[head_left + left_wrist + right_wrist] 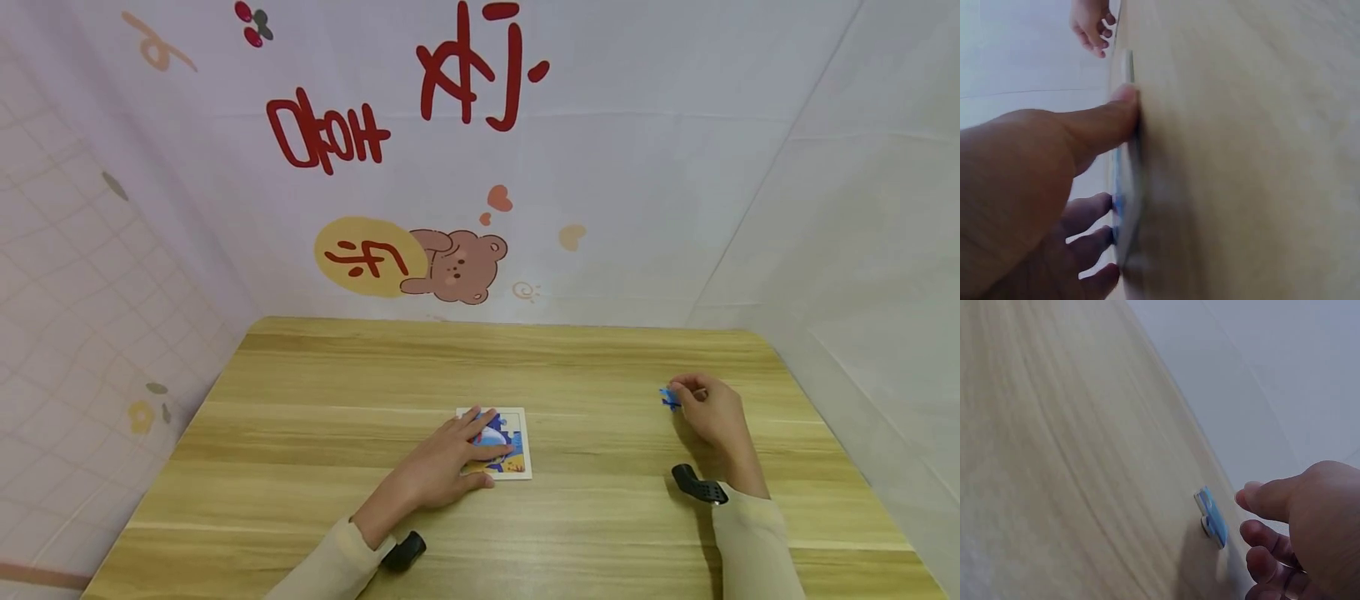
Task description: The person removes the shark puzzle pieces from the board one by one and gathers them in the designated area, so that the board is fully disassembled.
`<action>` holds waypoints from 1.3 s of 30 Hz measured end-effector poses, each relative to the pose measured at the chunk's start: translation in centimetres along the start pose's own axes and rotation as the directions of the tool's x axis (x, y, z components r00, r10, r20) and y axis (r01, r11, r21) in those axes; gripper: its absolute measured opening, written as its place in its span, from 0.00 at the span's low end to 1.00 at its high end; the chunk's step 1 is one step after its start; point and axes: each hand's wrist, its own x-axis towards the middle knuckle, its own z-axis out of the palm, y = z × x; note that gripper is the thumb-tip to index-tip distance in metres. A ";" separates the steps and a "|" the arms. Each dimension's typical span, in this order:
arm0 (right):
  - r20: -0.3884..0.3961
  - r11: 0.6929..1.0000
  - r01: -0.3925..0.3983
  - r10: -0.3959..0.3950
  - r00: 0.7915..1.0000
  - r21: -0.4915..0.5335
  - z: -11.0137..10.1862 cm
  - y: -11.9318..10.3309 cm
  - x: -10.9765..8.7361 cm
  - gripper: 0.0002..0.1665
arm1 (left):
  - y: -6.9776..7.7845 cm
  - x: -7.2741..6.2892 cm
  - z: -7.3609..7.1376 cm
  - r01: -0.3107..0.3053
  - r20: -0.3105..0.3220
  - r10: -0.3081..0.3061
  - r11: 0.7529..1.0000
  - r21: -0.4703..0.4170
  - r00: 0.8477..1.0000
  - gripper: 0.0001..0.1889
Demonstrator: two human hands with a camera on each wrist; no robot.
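Note:
A small square jigsaw puzzle (pixel 517 421) with a white frame lies on the wooden table, its picture mostly blue with some yellow. Across its left part rests my left hand (pixel 450 462), fingers spread and fairly straight. The left wrist view shows the thumb (pixel 1110 119) against the near edge of the puzzle board (pixel 1129 212). Over at the right, blue puzzle pieces (pixel 667 398) lie on the table beside my right hand (pixel 708 412). In the right wrist view, a gap separates the thumb and loosely bent fingers from the blue pieces (pixel 1213 519).
The wooden table (pixel 337 367) reaches back to a white cloth wall (pixel 637 167) printed with red characters and a bear (pixel 457 271). Pale cloth also hangs at both sides. Each wrist wears a black camera mount, such as the right one (pixel 697 485).

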 end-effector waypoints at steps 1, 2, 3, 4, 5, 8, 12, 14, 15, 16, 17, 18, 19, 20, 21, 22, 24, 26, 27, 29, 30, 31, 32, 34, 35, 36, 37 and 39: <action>-0.005 1.000 0.003 -0.003 1.000 0.000 0.0 -0.2 0.0 0.21 | 0.0 0.1 0.1 -0.003 -0.004 0.003 1.000 0.000 1.000 0.28; -0.009 1.000 0.004 -0.004 1.000 0.001 -0.1 -0.4 0.0 0.21 | 0.0 0.1 0.2 -0.007 -0.009 0.007 1.000 -0.002 1.000 0.28; -0.016 1.000 0.007 -0.007 1.000 -0.001 -0.1 -0.6 0.1 0.21 | 0.0 0.2 0.3 -0.010 -0.012 0.010 1.000 -0.005 1.000 0.28; -0.025 1.000 0.013 -0.013 1.000 -0.004 -0.1 -0.8 0.1 0.21 | 0.0 0.3 0.3 -0.014 -0.016 0.014 1.000 -0.010 1.000 0.28; -0.031 1.000 0.019 -0.020 0.999 -0.007 -0.1 -1.1 0.2 0.21 | 0.0 0.4 0.4 -0.017 -0.018 0.017 1.000 -0.018 1.000 0.28; -0.050 0.999 0.043 -0.042 0.998 0.007 0.1 -2.1 0.3 0.19 | 0.2 0.5 0.6 -0.016 -0.022 0.015 0.999 -0.043 1.000 0.28; -0.065 0.995 0.096 -0.094 0.993 0.025 0.6 -3.6 0.3 0.16 | 0.3 0.5 0.5 0.004 -0.022 -0.006 0.997 -0.075 1.000 0.28; -0.065 0.992 0.119 -0.117 0.991 0.027 1.0 -4.3 0.4 0.15 | 0.2 0.4 0.3 0.018 -0.015 -0.019 0.996 -0.088 1.000 0.28; -0.062 0.991 0.131 -0.129 0.990 0.030 1.2 -4.6 0.4 0.14 | 0.1 0.3 0.1 0.020 -0.010 -0.021 0.995 -0.093 1.000 0.29; -0.059 0.989 0.142 -0.140 0.988 0.030 1.4 -4.9 0.4 0.14 | 0.0 0.3 -0.1 0.022 -0.004 -0.023 0.994 -0.103 1.000 0.30; -0.057 0.988 0.152 -0.149 0.987 0.037 1.6 -5.2 0.4 0.14 | -0.1 0.2 -0.3 0.023 0.003 -0.023 0.993 -0.113 1.000 0.30; -0.052 0.986 0.159 -0.156 0.986 0.046 1.9 -5.5 0.4 0.13 | -0.2 0.0 -0.6 0.021 0.010 -0.020 0.993 -0.114 1.000 0.31; -0.043 0.985 0.163 -0.161 0.986 0.055 2.1 -5.8 0.3 0.13 | -0.3 -0.1 -0.8 0.016 0.022 -0.014 0.994 -0.110 1.000 0.31; -0.031 0.984 0.168 -0.166 0.986 0.064 2.4 -6.0 0.3 0.13 | -0.5 -0.2 -1.0 0.015 0.036 -0.011 0.994 -0.106 0.999 0.32; -0.017 0.982 0.172 -0.171 0.985 0.075 2.7 -6.3 0.3 0.13 | -0.6 -0.4 -1.1 0.011 0.047 -0.006 0.995 -0.097 0.999 0.32; -0.005 0.981 0.176 -0.176 0.984 0.083 2.9 -6.6 0.2 0.13 | -0.7 -0.6 -1.3 0.011 0.060 -0.005 0.996 -0.085 0.998 0.31; 0.023 0.979 0.180 -0.183 0.983 0.098 3.4 -7.2 0.2 0.14 | -0.9 -0.7 -1.4 0.003 0.078 0.001 0.999 -0.053 0.997 0.30; 0.038 0.976 0.189 -0.194 0.980 0.106 3.9 -7.8 0.2 0.13 | -0.9 -0.8 -1.5 -0.003 0.085 0.006 1.000 -0.030 0.996 0.29; 0.041 0.975 0.195 -0.200 0.979 0.110 4.1 -8.0 0.2 0.13 | -0.9 -0.8 -1.5 -0.010 0.081 0.012 1.000 -0.025 0.997 0.29; 0.044 0.971 0.209 -0.215 0.976 0.113 4.3 -8.6 0.2 0.13 | -0.9 -0.6 -1.4 -0.020 0.077 0.021 1.000 -0.016 0.997 0.28; 0.046 0.969 0.219 -0.225 0.973 0.115 4.5 -8.9 0.3 0.12 | -0.8 -0.5 -1.4 -0.022 0.075 0.023 1.000 -0.010 0.997 0.28; 0.048 0.966 0.230 -0.237 0.970 0.118 4.6 -9.2 0.3 0.12 | -0.8 -0.4 -1.4 -0.024 0.071 0.024 1.000 -0.004 0.997 0.28; 0.055 0.963 0.239 -0.247 0.967 0.122 4.8 -9.5 0.3 0.12 | -0.8 -0.4 -1.4 -0.023 0.069 0.023 1.000 0.000 0.997 0.28; 0.075 0.959 0.251 -0.262 0.962 0.131 5.1 -10.0 0.3 0.12 | -0.8 -0.2 -1.3 -0.021 0.068 0.020 1.000 0.012 0.997 0.28; 0.085 0.957 0.256 -0.268 0.960 0.137 5.3 -10.3 0.3 0.12 | -0.8 -0.1 -1.3 -0.020 0.068 0.019 1.000 0.017 0.998 0.28; 0.095 0.956 0.258 -0.273 0.957 0.142 5.4 -10.6 0.2 0.12 | -0.8 0.0 -1.2 -0.020 0.068 0.018 1.000 0.023 0.998 0.28; 0.104 0.955 0.259 -0.275 0.956 0.147 5.6 -10.9 0.2 0.12 | -0.8 0.0 -1.2 -0.018 0.069 0.016 1.000 0.025 0.998 0.28; 0.123 0.955 0.255 -0.274 0.954 0.153 6.1 -11.5 0.0 0.12 | -0.8 0.1 -1.2 -0.016 0.069 0.014 0.999 0.028 0.997 0.28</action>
